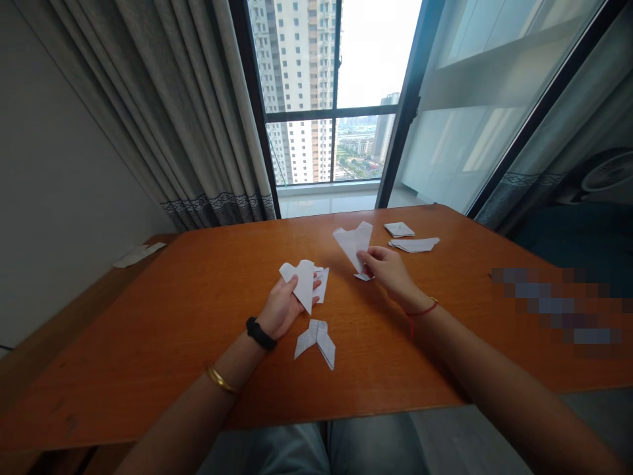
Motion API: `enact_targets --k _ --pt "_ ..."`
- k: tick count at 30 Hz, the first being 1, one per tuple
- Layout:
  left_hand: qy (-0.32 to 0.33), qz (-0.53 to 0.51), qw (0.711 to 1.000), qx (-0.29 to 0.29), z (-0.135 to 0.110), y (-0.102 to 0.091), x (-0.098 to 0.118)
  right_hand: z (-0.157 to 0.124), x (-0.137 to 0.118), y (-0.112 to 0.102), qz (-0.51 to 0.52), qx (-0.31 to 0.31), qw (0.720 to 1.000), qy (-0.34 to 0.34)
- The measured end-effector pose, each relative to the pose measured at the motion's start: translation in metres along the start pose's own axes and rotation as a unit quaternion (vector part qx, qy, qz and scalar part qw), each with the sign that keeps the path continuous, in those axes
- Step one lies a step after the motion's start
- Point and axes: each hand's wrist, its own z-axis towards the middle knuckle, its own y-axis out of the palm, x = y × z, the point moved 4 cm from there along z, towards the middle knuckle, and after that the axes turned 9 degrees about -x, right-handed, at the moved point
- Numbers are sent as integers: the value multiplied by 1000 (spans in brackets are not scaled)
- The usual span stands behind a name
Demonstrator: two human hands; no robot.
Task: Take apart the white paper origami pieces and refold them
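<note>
Head view shows an orange wooden desk (198, 349) below a tall window (331, 99), with two folded paper pieces (413, 245) near the desk's far edge and a folded paper chevron (315, 342) nearer the near edge, around the middle. The left hand (283, 307) lies palm up, fingers slightly spread, cradling a folded white paper (303, 285) above a paper scrap (321, 285). The right hand (390, 272), fingers pressed together, pinches the narrow end of a folded paper dart (353, 244).
</note>
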Motion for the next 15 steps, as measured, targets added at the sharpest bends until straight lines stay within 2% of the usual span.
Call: enact_targets --k 2,4,5,7,9,10,13,14,15 --pt "0 -16 1000 -24 -1 6 -3 -11 -13 21 128 -104 986 -16" --pt "3 -14 998 -64 -3 13 -5 -24 -24 49 251 -209 945 -9" --pt "5 -8 996 -87 -5 18 -7 -29 -26 60 286 -229 930 3" --pt "6 5 992 -126 -7 26 -9 -33 -25 75 303 -223 926 31" --pt "16 6 991 -131 -9 29 -10 -32 -20 79 280 -212 936 34" --pt "27 0 993 -112 -8 28 -8 -29 -19 77 255 -204 945 18" --pt "60 -32 998 3 -4 13 0 -20 -19 60 75 -147 982 -95" --pt "63 -42 996 44 -3 7 4 -18 -21 57 -11 -135 981 -141" --pt "61 -50 994 78 -1 0 7 -18 -24 56 -97 -138 968 -184"
